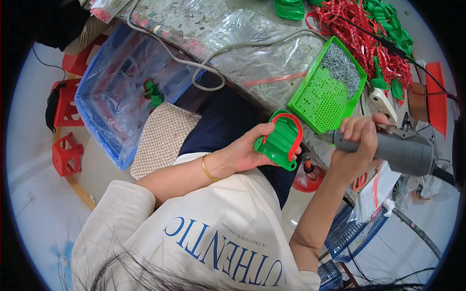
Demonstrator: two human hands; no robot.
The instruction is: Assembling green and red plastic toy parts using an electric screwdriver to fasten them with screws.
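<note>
My left hand (245,149) grips a green moulded plastic piece (280,138) in front of my body. A red strap (298,128) arches over that piece, and the exact kind of thing is unclear. My right hand (357,148) is wrapped round a grey electric screwdriver (407,154), whose tip points left toward the green piece but stays apart from it. Just beyond the tip, a bright green perforated tray (302,112) rests on the table edge. Small silvery screws (342,65) are heaped in its far part.
Red straps (349,34) and green plastic pieces (388,19) pile up at the far right. A grey cable (252,44) crosses the worktable (194,24). At left stands a plastic-lined blue bin (104,92), with red stools (68,154) beside it. A blue basket (357,237) sits lower right.
</note>
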